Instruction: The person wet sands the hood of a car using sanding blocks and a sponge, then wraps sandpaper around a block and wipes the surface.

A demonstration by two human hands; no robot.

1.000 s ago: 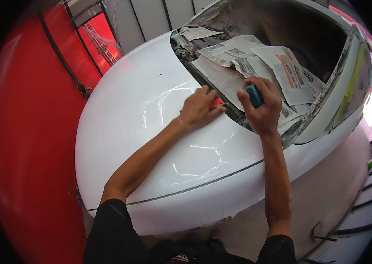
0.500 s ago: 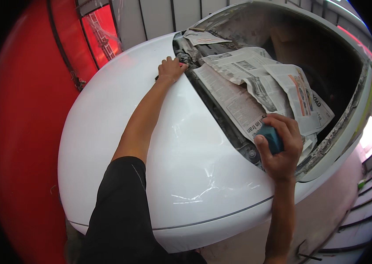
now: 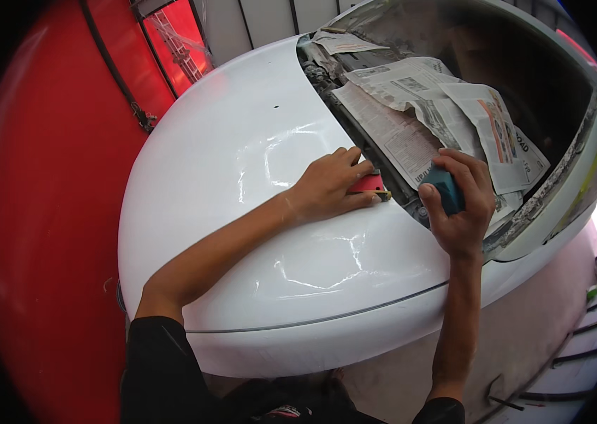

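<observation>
My left hand (image 3: 327,185) lies low over the white car hood (image 3: 199,155), near its rear edge. Its fingers close around a small red block (image 3: 366,184) with a dark and yellowish edge, resting at the hood's surface. To the right, my right hand (image 3: 467,222) grips a teal block (image 3: 447,189) with angled sides, held above the corner of the windshield opening. Fingers and thumb wrap its sides; its underside is hidden. Newspaper sheets (image 3: 397,138) lie beneath and beyond that hand.
The windshield opening (image 3: 517,63) has no glass, and its pillar edge (image 3: 567,184) looks rough. A dark cowl channel (image 3: 341,106) runs behind the hood. A red wall (image 3: 44,212) stands at the left. Dark bars (image 3: 581,357) cross the lower right.
My left hand has slid the red block nearer along the hood's rear edge, toward my right hand. The right hand still holds the teal block and has barely shifted.
</observation>
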